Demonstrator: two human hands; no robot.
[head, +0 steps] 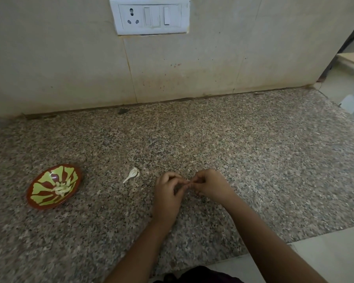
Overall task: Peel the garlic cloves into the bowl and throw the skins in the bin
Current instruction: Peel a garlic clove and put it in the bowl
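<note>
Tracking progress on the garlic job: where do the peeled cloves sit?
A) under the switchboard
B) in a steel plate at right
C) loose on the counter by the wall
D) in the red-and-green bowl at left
D: the pale peeled cloves lie inside the bowl, left of the left hand and right hand, which pinch a small pale piece between them.

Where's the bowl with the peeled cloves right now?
Head view: the patterned bowl sits on the granite counter at the left, well clear of the left hand; a loose garlic skin lies between them.
</note>
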